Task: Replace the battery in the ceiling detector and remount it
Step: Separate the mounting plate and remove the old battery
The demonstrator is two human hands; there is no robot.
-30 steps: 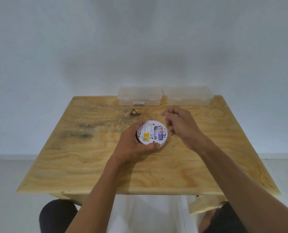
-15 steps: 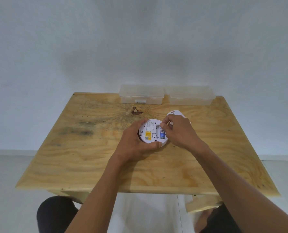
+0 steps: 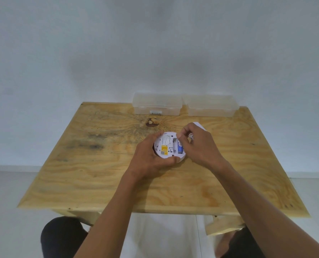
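Note:
The round white detector (image 3: 166, 146) lies back-up on the wooden table (image 3: 99, 174), showing a yellow label and an open battery bay. A blue battery (image 3: 180, 149) sits in the bay's right slot; the slot to its left looks bare. My left hand (image 3: 151, 161) grips the detector's rim from the left and front. My right hand (image 3: 197, 146) is curled at the detector's right edge, its thumb and forefinger at the blue battery's far end. A second battery's (image 3: 190, 135) end sticks out between its curled fingers. A white cover (image 3: 199, 125) peeks out behind that hand.
Two clear plastic boxes stand along the table's far edge, one (image 3: 157, 107) left and one (image 3: 211, 108) right, against the white wall. A dark knot (image 3: 152, 122) marks the wood behind the detector. My knees show below the table's front edge.
My right hand came down from above the table onto the detector's right side and its fingers now reach the battery bay. The left hand kept its grip on the detector.

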